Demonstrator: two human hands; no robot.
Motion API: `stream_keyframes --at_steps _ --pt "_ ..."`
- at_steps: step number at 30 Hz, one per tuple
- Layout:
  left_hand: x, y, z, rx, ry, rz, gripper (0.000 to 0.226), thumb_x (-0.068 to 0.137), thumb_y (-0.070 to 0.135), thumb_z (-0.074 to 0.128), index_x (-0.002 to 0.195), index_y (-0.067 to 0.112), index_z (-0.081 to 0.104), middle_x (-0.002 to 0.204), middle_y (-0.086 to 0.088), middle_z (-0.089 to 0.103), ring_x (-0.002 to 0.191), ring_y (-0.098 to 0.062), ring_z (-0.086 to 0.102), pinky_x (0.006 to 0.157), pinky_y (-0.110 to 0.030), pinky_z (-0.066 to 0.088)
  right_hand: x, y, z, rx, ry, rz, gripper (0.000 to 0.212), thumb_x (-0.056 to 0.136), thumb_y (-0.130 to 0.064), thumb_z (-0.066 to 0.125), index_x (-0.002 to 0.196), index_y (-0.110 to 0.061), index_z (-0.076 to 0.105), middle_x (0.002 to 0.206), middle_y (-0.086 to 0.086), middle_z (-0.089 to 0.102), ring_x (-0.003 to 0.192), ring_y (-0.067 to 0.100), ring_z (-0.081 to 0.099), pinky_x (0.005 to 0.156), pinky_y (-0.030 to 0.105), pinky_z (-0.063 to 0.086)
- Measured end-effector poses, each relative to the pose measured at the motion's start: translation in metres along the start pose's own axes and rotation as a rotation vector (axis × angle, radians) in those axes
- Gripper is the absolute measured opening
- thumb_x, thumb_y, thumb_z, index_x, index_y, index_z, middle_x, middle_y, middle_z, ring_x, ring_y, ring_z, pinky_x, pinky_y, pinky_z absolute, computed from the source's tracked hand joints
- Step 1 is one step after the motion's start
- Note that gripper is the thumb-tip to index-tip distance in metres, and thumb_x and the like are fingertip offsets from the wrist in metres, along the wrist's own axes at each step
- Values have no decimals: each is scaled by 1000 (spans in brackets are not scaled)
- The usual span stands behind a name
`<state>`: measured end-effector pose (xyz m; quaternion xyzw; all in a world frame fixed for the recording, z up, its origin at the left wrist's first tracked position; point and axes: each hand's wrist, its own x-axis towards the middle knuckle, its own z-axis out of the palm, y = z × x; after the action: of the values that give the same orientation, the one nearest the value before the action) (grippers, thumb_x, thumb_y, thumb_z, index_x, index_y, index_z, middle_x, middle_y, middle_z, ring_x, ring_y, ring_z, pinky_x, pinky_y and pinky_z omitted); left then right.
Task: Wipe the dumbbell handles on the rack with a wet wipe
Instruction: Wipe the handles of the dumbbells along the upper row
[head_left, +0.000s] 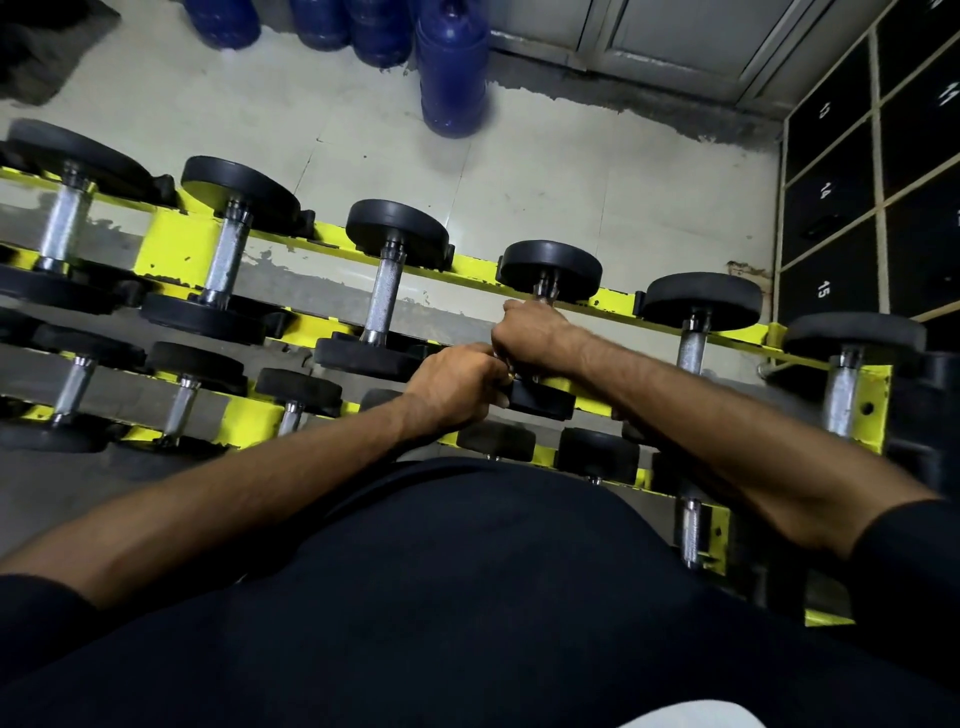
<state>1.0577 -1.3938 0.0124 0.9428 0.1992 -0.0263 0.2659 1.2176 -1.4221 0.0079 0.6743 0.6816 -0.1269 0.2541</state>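
a yellow rack (176, 244) with chipped paint slants from the left edge to the right of the frame, in two tiers. dumbbells (384, 291) lie crosswise on its upper rails, smaller dumbbells (182, 395) on the lower tier at lower left. on the tiled floor (571, 182) beyond, top centre, stand what look like blue jugs (452, 78).

We wear a dark, near-black top (467, 597) of smooth, plain cloth that fills the lower part of the view. Its left sleeve (41, 618) ends in a soft rounded edge near the elbow, and its right sleeve (909, 561) ends the same way. From there our left forearm (234, 499) and right forearm (675, 395) are bare, with fine hair showing, and so are the left grip (457, 387) and right grip (535, 332). A pale strip of cloth (691, 717) shows at the bottom edge.
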Motion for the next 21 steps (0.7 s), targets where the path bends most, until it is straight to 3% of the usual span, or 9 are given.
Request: stream_keyframes --at_steps 2,5,8,10,12,15,18,21 --pt "0 0 0 -6 -5 0 24 86 33 75 108 23 74 101 3 64 91 -19 61 68 -29 42 0 1 -1 63 55 24 23 93 -22 63 112 -10 70 104 16 67 104 32 58 82 38 48" --pt "-1 -1 0 -25 -11 -4 25 86 33 75 109 23 73 100 4 61 90 -17 60 69 -27 40 -10 13 11 167 300 198 19 88 -14 67 106 -11 74 99 11 69 95 30 56 73 35 42" --pt "-2 -2 -2 -34 -10 12 21 86 28 75 107 23 74 99 5 61 89 -15 60 70 -26 42 -28 9 38 457 498 344 15 87 -15 69 101 -9 74 101 8 64 92 27 58 71 31 47" --pt "-2 -2 -4 -31 -11 22 18 85 25 76 103 24 74 96 6 60 87 -15 60 69 -28 44 -42 -1 49 715 468 405 15 84 -17 75 98 -12 75 100 6 67 89 23 62 75 35 55" --pt "-1 -1 -5 -32 -20 29 18 85 26 76 102 24 74 96 5 60 87 -16 60 69 -29 46 -48 -4 54 922 400 463 16 78 -19 81 93 -15 77 92 2 72 81 17 65 71 28 54" --pt "-1 -2 -3 -33 -26 39 22 84 26 76 106 23 73 101 4 61 91 -14 60 73 -27 48 -43 5 54 1250 524 678 12 71 -17 83 79 -20 74 79 -5 71 73 11 66 63 22 51" --pt "-2 -4 -1 -34 -25 26 26 84 26 77 109 23 72 104 3 61 93 -15 60 76 -28 49 -28 11 60 1540 617 953 16 76 -12 80 74 -19 66 86 0 73 72 14 69 66 31 60" --pt "-2 -4 -3 -39 -24 25 24 83 22 77 107 23 73 103 3 63 93 -16 61 76 -32 52 -29 8 68 1800 426 1001 16 86 -4 70 75 -14 65 89 11 72 74 22 70 67 40 62"
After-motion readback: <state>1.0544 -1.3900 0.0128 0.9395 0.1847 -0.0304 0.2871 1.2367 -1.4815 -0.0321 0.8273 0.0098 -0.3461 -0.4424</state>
